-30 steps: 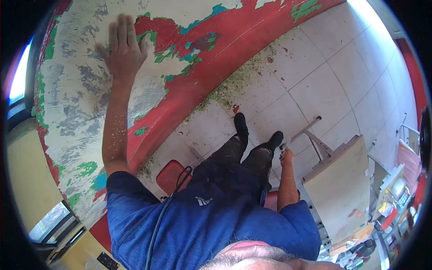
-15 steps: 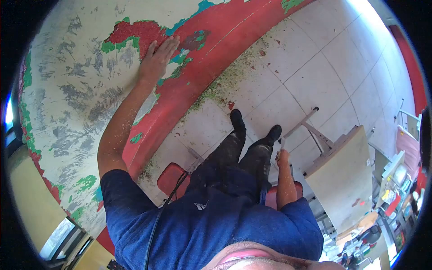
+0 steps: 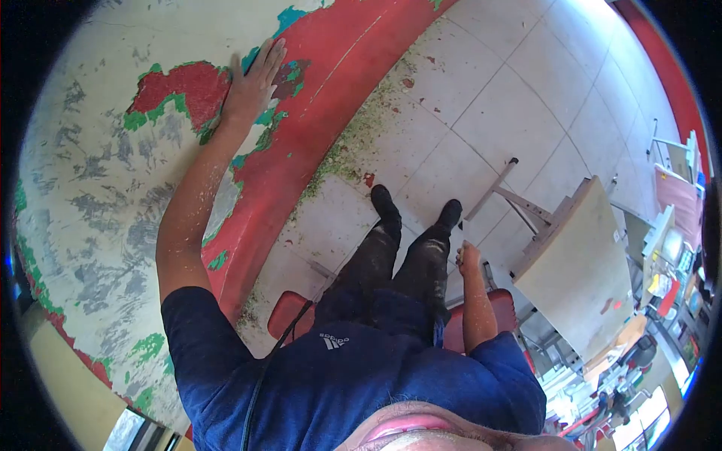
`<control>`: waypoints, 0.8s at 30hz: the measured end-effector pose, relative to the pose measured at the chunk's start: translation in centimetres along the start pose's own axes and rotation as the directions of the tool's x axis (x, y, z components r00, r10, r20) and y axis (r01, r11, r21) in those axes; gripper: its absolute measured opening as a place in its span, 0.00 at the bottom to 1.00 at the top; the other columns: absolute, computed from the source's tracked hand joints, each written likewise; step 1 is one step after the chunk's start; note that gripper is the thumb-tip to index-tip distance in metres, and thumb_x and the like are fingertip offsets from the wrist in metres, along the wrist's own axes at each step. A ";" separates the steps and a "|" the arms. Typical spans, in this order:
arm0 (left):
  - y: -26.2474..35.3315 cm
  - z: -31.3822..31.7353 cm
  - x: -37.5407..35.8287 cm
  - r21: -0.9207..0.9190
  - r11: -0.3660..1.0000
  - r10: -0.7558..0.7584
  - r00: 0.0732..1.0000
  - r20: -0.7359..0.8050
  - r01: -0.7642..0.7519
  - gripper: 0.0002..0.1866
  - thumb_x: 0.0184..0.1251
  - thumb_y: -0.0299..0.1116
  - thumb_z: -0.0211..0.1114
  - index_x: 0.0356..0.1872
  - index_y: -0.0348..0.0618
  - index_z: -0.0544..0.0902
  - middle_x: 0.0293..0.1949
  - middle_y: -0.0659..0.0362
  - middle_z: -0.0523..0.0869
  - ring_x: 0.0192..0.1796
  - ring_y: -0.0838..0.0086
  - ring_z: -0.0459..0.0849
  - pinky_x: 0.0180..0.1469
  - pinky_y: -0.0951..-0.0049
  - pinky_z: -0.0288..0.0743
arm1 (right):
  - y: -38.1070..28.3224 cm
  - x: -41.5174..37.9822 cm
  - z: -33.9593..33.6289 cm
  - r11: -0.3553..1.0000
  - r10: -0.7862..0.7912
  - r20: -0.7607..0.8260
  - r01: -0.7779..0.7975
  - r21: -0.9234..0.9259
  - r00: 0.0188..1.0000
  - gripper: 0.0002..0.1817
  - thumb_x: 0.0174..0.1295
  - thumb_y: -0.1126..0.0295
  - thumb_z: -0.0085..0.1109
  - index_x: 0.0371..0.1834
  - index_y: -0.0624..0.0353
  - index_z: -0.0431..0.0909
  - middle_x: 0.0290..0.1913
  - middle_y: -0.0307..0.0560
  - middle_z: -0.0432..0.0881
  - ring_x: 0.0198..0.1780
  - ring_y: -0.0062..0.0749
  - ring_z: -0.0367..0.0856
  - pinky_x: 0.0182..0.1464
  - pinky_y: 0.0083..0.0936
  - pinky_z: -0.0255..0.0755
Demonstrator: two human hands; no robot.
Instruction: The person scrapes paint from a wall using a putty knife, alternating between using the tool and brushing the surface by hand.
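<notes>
My left hand (image 3: 254,81) lies flat on the wall (image 3: 90,165), fingers stretched and slightly apart, beside a patch of bare red (image 3: 184,90) edged with green. Cream paint with grey scrapes covers much of the wall around it, and a red band (image 3: 323,68) runs along its lower part. Low on the right, my right hand (image 3: 468,258) has its fingers curled near my thigh. Something small and pale seems to show at its fingertips, too small to name.
Paint flakes (image 3: 338,150) litter the tiled floor (image 3: 519,90) along the wall's foot. A red seat (image 3: 289,314) is close by my legs. Right of me is a table with a pale top (image 3: 583,274) and metal legs, with cluttered items beyond it.
The view has shifted, so the wall and floor appear further left. My left hand now lies a little higher and further left in view, still flat. My right hand stays low, fingers curled.
</notes>
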State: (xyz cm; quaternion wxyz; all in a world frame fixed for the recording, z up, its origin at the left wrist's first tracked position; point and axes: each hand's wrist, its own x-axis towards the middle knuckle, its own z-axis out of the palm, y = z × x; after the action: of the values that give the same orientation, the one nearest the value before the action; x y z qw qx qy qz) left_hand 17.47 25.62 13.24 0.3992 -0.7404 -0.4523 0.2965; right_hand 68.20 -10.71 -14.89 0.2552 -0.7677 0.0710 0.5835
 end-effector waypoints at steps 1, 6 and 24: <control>0.2 0.2 1.0 -0.005 1.000 0.018 1.000 0.004 -0.018 0.44 0.59 0.59 0.55 0.72 0.54 0.48 0.74 0.64 0.42 0.74 0.70 0.43 0.62 0.45 0.58 | 0.5 0.1 -0.5 1.000 0.013 -0.003 -0.013 0.014 1.000 0.10 0.58 0.62 0.53 0.38 0.54 0.72 0.21 0.42 0.73 0.13 0.27 0.68 0.11 0.20 0.59; 2.1 1.6 5.9 0.031 0.998 0.054 0.998 -0.020 -0.053 0.43 0.60 0.58 0.54 0.72 0.54 0.48 0.74 0.63 0.41 0.75 0.67 0.41 0.65 0.45 0.52 | 3.6 2.0 -2.9 0.998 0.024 -0.123 -0.017 0.062 0.992 0.09 0.59 0.61 0.53 0.35 0.54 0.72 0.21 0.42 0.73 0.13 0.28 0.68 0.10 0.21 0.58; 9.6 2.3 16.6 -0.014 0.926 0.374 0.910 0.177 -0.378 0.30 0.66 0.42 0.46 0.70 0.52 0.56 0.73 0.61 0.49 0.74 0.64 0.42 0.71 0.46 0.32 | 3.0 -2.9 -1.0 0.950 0.077 -0.148 -0.027 0.311 0.986 0.08 0.60 0.61 0.50 0.36 0.51 0.70 0.22 0.40 0.72 0.14 0.24 0.67 0.11 0.18 0.57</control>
State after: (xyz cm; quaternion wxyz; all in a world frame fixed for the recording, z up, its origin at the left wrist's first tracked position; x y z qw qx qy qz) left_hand 26.67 38.83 2.52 0.3008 -0.7803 -0.3317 0.4366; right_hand 66.95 -14.33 -12.90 0.3496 -0.7604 0.2013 0.5090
